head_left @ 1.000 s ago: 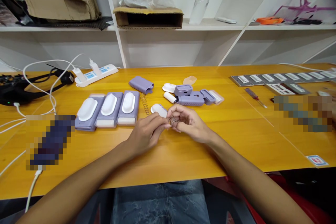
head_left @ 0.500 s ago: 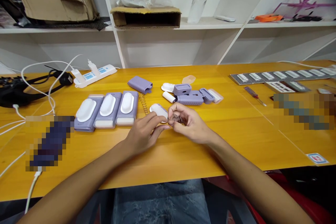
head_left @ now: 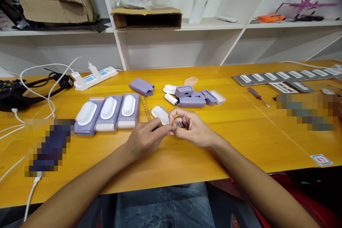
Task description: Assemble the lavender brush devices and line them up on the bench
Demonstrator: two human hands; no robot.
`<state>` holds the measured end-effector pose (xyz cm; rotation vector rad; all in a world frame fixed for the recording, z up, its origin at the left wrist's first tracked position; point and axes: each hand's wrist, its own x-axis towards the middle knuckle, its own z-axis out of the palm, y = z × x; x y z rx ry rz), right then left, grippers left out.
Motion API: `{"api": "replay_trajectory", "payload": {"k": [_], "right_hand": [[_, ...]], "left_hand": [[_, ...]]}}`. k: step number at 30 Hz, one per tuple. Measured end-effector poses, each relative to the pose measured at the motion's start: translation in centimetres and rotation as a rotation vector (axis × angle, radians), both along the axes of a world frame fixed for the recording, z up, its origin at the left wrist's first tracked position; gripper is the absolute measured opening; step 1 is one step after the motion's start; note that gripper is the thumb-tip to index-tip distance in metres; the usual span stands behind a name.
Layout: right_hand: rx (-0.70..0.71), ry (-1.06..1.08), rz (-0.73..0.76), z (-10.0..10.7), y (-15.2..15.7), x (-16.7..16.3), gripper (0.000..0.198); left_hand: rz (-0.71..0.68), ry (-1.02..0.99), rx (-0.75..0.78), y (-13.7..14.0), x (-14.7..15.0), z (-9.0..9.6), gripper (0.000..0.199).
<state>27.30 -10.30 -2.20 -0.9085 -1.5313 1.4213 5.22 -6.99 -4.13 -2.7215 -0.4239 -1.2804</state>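
Note:
In front of my body, my right hand [head_left: 192, 127] is closed around a thin metal coil spring [head_left: 180, 124], its loops compressed and partly hidden by the fingers. My left hand [head_left: 146, 134] meets it from the left, with thumb and forefinger pinched at the spring's near end. Just behind the fingers lies a white bristled brush head [head_left: 158, 113] on a purple base. A second, longer coil spring [head_left: 145, 107] rests on the table left of it. Farther back are a purple casing [head_left: 141, 86] and an assembly of purple parts [head_left: 191, 100] with a white cylinder [head_left: 171, 99].
Several purple brush units [head_left: 107, 112] stand at left, near a power strip [head_left: 96, 77] and a pixelated dark object [head_left: 50, 146] with a cable. At right lie a screwdriver [head_left: 258, 97] and a long grey tray [head_left: 237, 80]. White shelves [head_left: 165, 48] rise behind the table.
My left thumb and forefinger have closed together at the spring's end, where they were apart before. My right hand keeps its hold on the coil. The view has shifted slightly.

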Motion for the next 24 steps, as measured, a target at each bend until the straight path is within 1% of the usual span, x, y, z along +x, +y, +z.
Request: {"api": "replay_trajectory", "payload": {"k": [4,8,14,18,21,24], "right_hand": [[-0.032,0.025,0.034,-0.1,0.2,0.3,0.022],[-0.074,0.108,0.105,0.0,0.3,0.6,0.020],[-0.207,0.168,0.263,0.2,0.3,0.9,0.025],[-0.282,0.208,0.323,0.3,0.3,1.1,0.028],[-0.266,0.229,0.324,0.3,0.4,1.1,0.027],[-0.202,0.182,0.284,0.5,0.4,1.1,0.024]], "left_hand": [[0.030,0.068,0.066,0.2,-0.3,0.2,0.021],[0.037,0.111,0.142,0.3,-0.6,0.5,0.026],[-0.015,0.124,0.136,-0.1,-0.5,0.5,0.028],[-0.021,0.102,0.116,-0.3,-0.3,0.5,0.030],[-0.007,0.079,0.081,-0.3,-0.3,0.6,0.028],[0.006,0.058,0.065,-0.1,-0.3,0.8,0.027]]}}
